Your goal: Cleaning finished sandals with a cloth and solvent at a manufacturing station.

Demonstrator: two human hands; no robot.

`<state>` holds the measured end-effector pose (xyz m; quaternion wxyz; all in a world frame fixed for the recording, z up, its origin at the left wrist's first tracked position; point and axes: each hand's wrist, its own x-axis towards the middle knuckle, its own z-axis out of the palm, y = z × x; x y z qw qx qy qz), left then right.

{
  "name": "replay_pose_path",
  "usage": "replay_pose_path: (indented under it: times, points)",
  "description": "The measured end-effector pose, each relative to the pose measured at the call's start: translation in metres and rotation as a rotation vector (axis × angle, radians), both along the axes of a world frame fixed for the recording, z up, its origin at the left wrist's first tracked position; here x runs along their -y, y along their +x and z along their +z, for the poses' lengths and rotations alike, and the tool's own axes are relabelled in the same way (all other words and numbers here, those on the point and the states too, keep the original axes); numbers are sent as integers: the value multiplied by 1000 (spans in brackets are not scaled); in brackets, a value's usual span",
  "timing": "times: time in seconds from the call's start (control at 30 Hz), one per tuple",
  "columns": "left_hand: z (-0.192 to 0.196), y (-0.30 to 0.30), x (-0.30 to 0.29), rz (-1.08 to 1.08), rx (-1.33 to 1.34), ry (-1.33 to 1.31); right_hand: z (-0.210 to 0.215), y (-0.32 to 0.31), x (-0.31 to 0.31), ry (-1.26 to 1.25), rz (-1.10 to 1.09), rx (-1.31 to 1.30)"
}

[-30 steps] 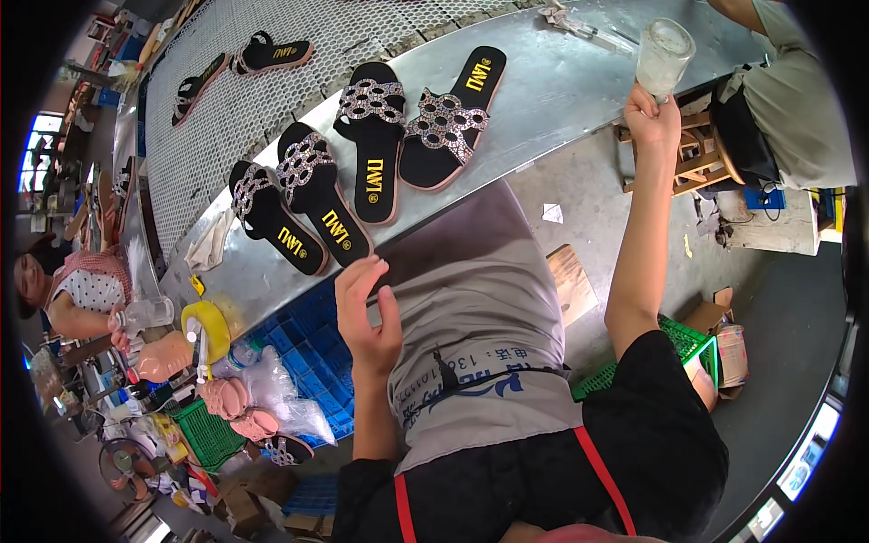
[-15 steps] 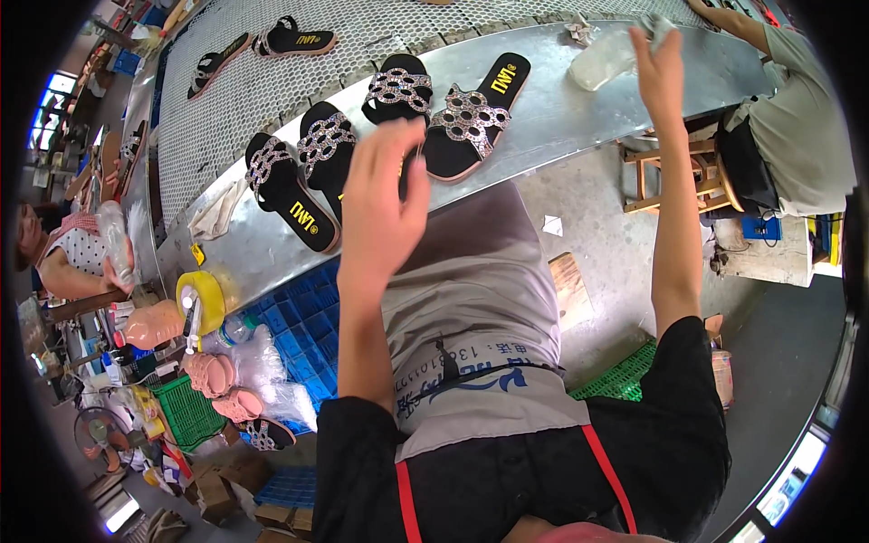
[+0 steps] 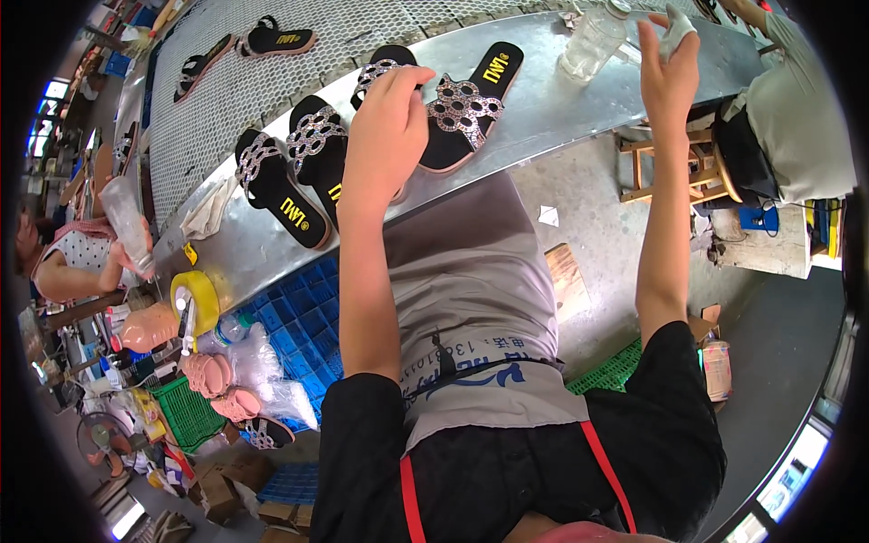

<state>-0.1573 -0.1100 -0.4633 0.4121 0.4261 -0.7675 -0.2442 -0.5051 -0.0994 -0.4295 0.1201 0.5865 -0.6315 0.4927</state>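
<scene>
My left hand (image 3: 385,145) is curled over the third sandal (image 3: 385,68) in the near row. Its fingers and thumb are bent toward each other; what they hold, if anything, is hidden. At its right lies a black sandal (image 3: 466,109) with a glittering ringed strap; two more such sandals (image 3: 285,195) (image 3: 317,136) lie to its left. My right hand (image 3: 670,86), raised over the table's right part, pinches a whitish cloth (image 3: 677,34) between thumb and fingers. Beside it a clear plastic bottle (image 3: 593,45) stands upright on the metal table (image 3: 543,118).
Another pair of sandals (image 3: 276,39) sits on the mesh belt (image 3: 362,23) beyond. A crumpled cloth (image 3: 208,210) and yellow tape roll (image 3: 201,303) are at left. A co-worker (image 3: 81,258) there holds a bottle; another person (image 3: 797,118) sits at right. Blue crates (image 3: 303,330) stand below.
The bottle, tilted and blurred beside my right hand before, now stands upright, apart from it. My left hand has moved slightly farther over the sandal. The co-worker at left has tilted their bottle.
</scene>
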Motion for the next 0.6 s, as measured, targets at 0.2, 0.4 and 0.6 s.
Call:
replay_pose_path:
  times: [0.2,0.4,0.6]
  points:
    - [-35,-66,22,-23,492,-339,-47,71,-39,110,157,-53]
    - [-30,-71,-48,-9,641,-141,-82,117,-86,426,132,63]
    - [-11,-37,-92,-99,663,-90,-98,128,-144,566,183,16]
